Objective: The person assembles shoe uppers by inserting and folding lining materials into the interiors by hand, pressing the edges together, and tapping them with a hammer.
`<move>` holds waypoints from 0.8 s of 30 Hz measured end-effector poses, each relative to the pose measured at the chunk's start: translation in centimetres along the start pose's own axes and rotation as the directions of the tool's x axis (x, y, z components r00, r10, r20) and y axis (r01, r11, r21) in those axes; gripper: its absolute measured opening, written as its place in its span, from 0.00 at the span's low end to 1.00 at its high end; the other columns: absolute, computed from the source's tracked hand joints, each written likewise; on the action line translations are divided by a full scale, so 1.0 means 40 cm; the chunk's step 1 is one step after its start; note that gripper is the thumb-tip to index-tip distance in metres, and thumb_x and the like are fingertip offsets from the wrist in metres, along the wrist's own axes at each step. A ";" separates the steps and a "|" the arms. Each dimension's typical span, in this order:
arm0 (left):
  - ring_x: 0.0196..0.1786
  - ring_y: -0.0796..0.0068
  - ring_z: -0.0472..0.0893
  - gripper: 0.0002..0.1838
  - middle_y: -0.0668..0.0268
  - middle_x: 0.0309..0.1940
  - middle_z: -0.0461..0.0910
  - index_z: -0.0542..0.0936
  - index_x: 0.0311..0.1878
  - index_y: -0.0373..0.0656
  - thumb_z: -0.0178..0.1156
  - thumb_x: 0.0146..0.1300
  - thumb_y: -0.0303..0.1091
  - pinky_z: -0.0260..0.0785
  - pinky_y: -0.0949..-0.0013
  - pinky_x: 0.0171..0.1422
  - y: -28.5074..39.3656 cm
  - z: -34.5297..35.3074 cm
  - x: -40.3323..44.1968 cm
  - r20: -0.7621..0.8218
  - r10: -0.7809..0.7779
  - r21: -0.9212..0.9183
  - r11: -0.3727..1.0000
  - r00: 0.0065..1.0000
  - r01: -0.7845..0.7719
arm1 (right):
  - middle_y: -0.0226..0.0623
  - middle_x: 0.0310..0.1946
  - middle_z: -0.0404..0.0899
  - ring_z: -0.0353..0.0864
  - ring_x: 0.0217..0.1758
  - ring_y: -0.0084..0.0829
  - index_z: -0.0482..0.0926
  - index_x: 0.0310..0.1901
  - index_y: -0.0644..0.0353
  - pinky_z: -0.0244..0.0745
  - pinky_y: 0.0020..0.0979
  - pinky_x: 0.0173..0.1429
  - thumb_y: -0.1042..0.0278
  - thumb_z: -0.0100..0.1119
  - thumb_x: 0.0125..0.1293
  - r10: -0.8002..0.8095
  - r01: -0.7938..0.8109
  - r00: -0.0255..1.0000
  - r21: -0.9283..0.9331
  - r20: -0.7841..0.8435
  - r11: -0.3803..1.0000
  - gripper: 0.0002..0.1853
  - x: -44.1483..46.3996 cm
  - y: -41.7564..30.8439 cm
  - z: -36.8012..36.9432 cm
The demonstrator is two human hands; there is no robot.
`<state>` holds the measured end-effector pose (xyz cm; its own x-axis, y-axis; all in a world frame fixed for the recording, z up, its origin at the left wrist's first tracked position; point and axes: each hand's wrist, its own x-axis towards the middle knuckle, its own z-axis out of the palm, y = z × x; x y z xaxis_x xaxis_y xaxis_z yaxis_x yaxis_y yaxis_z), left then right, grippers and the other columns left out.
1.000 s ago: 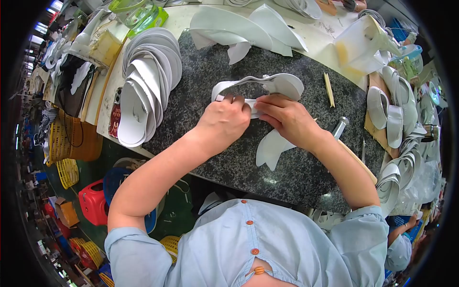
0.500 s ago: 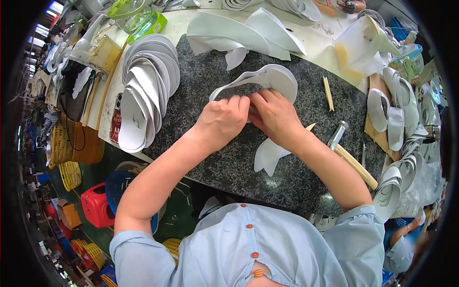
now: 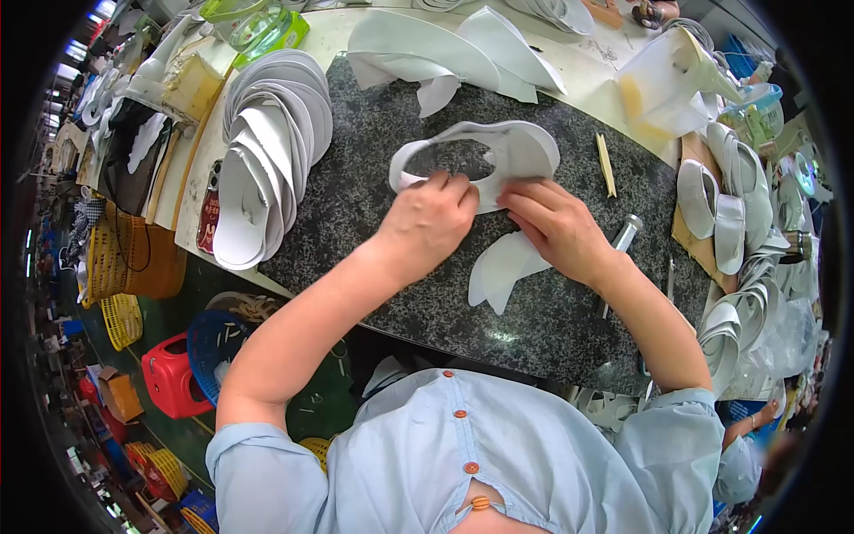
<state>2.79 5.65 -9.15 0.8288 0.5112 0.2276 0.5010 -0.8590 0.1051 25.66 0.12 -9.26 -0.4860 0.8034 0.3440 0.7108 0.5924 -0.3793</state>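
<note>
A white shoe upper lies on the dark speckled stone slab, its oval opening facing up. My left hand has its fingers curled closed over the near-left rim of the upper. My right hand pinches the near edge further right, thumb and fingertips together. Just below the right hand lies a loose curved white piece, its right end partly covered by that hand. Beside the right forearm is a hammer, its handle mostly hidden by the arm.
Nested white uppers are stacked at the left. More white pieces lie along the back edge. A pale pointed stick and a translucent jug are to the right, near further uppers. A red stool stands below left.
Both hands have moved apart; the right shifted right and toward me. The upper's opening now shows wider and flatter. The view has shifted slightly, and the forearm covers more of the hammer.
</note>
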 end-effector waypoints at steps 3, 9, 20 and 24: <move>0.46 0.63 0.79 0.14 0.61 0.39 0.77 0.80 0.47 0.38 0.60 0.57 0.29 0.75 0.63 0.48 -0.011 0.000 0.009 -0.004 -0.002 -0.016 1.000 1.000 0.002 | 0.38 0.48 0.79 0.79 0.51 0.41 0.79 0.49 0.61 0.79 0.38 0.51 0.80 0.62 0.55 0.015 -0.013 0.999 0.031 -0.047 0.999 0.17 0.015 -0.008 0.002; 0.39 0.66 0.80 0.07 0.64 0.33 0.75 0.77 0.38 0.40 0.59 0.55 0.29 0.76 0.67 0.39 -0.020 0.012 0.019 0.017 0.060 0.073 0.995 0.998 -0.062 | 0.38 0.49 0.74 0.76 0.52 0.39 0.80 0.54 0.59 0.76 0.38 0.57 0.77 0.61 0.51 -0.066 0.069 0.997 -0.076 0.051 0.995 0.25 0.003 -0.032 0.025; 0.34 0.58 0.84 0.04 0.56 0.29 0.81 0.75 0.36 0.39 0.58 0.58 0.26 0.76 0.60 0.37 -0.038 0.011 0.064 -0.012 -0.212 -0.108 0.972 0.977 0.210 | 0.37 0.49 0.71 0.70 0.57 0.35 0.78 0.59 0.59 0.63 0.38 0.64 0.76 0.58 0.56 0.049 -0.026 0.990 -0.169 0.131 0.985 0.25 0.002 -0.067 0.019; 0.34 0.57 0.84 0.03 0.55 0.30 0.83 0.76 0.37 0.39 0.56 0.60 0.24 0.76 0.58 0.38 -0.043 0.002 0.060 0.005 -0.180 -0.102 0.978 0.984 0.180 | 0.37 0.46 0.73 0.74 0.51 0.38 0.78 0.57 0.59 0.71 0.38 0.58 0.78 0.61 0.55 0.046 -0.043 0.991 -0.030 0.123 0.999 0.25 0.003 -0.062 -0.003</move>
<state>3.93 8.34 -8.85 0.7261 0.6577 0.2005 0.6136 -0.7514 0.2428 23.91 -1.28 -8.17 -0.5116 0.8311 0.2179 0.7459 0.5555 -0.3675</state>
